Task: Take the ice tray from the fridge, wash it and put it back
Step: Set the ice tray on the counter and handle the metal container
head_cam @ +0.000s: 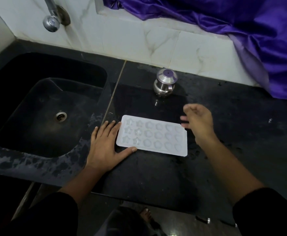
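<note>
Dark stone surface (232, 137), wet in patches, with a black sink (28, 92) to the left under a tap (51, 23); lying flat on it, just right of the sink, an ice tray (152, 135), cups up, long axis running left to right; spread flat against its left short end, the left grip (103, 145), fingers straight, thumb at the near edge, clasping nothing; hovering over the right end, the right grip (198, 123), loosely curled, blurred, empty; likely next: lifting leftward to the sink, left grip nearer.
</note>
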Demonstrator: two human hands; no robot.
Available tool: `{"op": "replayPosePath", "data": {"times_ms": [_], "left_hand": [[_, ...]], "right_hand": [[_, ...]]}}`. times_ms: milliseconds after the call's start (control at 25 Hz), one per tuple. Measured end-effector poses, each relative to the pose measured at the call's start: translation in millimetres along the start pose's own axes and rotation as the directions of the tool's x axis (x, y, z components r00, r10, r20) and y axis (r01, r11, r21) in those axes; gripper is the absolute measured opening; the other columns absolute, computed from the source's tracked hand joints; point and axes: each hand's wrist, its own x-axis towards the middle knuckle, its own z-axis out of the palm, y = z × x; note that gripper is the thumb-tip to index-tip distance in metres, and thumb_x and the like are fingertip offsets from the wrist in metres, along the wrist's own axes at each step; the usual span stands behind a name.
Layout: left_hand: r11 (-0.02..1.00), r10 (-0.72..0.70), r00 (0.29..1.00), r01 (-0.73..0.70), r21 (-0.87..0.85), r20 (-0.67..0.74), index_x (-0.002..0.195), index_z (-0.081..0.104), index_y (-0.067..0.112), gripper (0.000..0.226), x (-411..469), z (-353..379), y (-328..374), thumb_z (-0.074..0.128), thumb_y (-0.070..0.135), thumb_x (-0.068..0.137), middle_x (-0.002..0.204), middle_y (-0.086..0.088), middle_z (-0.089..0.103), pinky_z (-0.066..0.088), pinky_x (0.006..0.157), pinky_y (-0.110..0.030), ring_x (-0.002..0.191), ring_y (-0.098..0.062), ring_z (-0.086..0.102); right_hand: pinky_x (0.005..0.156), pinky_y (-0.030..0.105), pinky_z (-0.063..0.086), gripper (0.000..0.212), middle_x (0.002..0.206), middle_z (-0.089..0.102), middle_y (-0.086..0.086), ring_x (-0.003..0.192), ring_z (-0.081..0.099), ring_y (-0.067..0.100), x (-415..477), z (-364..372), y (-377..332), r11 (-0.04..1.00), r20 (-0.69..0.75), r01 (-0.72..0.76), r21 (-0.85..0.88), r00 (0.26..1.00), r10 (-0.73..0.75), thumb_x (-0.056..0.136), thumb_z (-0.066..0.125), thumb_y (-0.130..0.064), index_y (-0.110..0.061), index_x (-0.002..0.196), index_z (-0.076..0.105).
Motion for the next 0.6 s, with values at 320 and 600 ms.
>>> {"op": "replayPosePath", "data": {"times_ms": [320,600], "left_hand": [[0.996,-0.007,1.000,0.004,-0.086,-0.031,0.150,0.056,0.021,0.068,-2,-1,-1,0.025,0.062,0.106,0.164,-0.005,0.046,0.010,0.132,-0.048,0.159,-0.021,0.028],[0.991,-0.037,0.999,0.039,-0.129,0.017,0.147,0.061,0.017,0.065,1,-5,-4,0.023,0.049,0.105,0.163,-0.004,0.047,0.010,0.131,-0.047,0.158,-0.022,0.028]], "right_hand": [[0.060,0.033,0.060,0.022,0.101,0.072,-0.003,0.084,0.073,0.018,-52,-36,59,0.937,0.083,-0.018,-0.349,0.995,0.051,0.103,0.058,-0.016,-0.018,0.123,0.066],[0.056,0.029,0.057,0.028,0.093,0.072,-0.002,0.084,0.072,0.017,-61,-31,60,0.957,0.099,-0.021,-0.288,0.994,0.052,0.100,0.052,-0.002,-0.016,0.118,0.067]]}}
